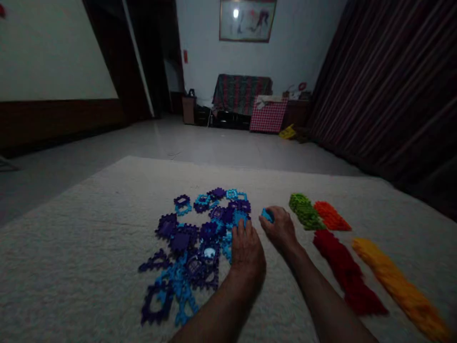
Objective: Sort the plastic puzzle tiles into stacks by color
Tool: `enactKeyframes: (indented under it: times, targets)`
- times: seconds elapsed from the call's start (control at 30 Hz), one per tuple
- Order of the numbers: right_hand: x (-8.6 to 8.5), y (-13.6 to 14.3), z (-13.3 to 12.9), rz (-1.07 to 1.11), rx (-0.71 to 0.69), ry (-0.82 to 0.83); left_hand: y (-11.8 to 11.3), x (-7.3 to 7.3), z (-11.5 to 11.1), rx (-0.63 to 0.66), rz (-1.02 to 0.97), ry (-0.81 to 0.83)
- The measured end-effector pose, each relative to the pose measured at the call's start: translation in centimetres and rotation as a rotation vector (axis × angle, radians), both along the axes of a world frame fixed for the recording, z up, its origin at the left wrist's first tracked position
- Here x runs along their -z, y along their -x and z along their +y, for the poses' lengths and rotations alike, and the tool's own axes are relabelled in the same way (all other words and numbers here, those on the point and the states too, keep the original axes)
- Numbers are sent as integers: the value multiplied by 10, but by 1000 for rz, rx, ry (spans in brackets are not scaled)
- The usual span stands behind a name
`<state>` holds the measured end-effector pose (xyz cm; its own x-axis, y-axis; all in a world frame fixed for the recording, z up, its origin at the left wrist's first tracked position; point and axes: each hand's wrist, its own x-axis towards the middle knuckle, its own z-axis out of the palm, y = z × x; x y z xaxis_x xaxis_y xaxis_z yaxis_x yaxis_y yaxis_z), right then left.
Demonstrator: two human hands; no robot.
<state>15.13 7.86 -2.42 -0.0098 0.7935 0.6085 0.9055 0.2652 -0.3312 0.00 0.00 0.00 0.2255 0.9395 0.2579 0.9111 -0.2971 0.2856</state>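
Observation:
Purple pieces (180, 240) with toothed edges lie mixed with light blue pieces (185, 295) in a loose pile on the pale carpet. My left hand (248, 247) reaches over the pile's right side, its fingertips on a light blue piece (240, 218); whether it grips that piece is hidden. To its right, my right hand (280, 226) is closed round a light blue piece (267, 215), held just above or on the carpet. Both palms are out of sight.
Right of my hands lie sorted rows of green pieces (305, 211), orange pieces (331, 216), red pieces (346, 271) and yellow pieces (400, 286). The carpet (107, 209) ends at a tiled floor. Far back stand a cloth-covered cabinet (243, 90) and a dark curtain (385, 85).

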Motion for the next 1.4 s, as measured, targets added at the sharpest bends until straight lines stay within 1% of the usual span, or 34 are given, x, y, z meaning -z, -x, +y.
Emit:
enactKeyframes:
  times: [0.1,0.17,0.27,0.37,0.5,0.6,0.77,0.97,1.13,1.2,1.27,1.33,1.4]
  targets:
    - [-2,1,2,22,66,-39,2,-4,-3,68,-49,-87]
    - [-4,2,0,22,140,-22,3,-8,-5,105,-70,-108]
    - [-7,6,-5,3,270,60,4,-14,-6,148,-87,-88]
    - [-10,10,-9,-9,317,120,5,-17,-6,184,-104,-55]
    - [-10,10,-1,48,283,84,6,-15,-6,150,-124,-48]
    - [-8,6,14,57,238,31,6,-13,-5,152,-133,-52]
    - [-4,-6,38,23,237,33,6,-14,-5,147,-138,-29]
    - [2,-12,44,41,204,-11,5,-14,-3,146,-146,-15]
    - [3,-12,46,22,182,9,4,-12,-4,123,-167,-43]
    - [0,-11,44,26,181,-8,4,-9,-4,92,-177,-80]
    - [-5,-8,41,43,170,-62,3,-3,-2,63,-182,-128]
    - [-12,-2,38,62,125,-126,3,5,-1,49,-188,-175]
    - [-19,9,38,74,48,-144,2,14,1,29,-212,-218]
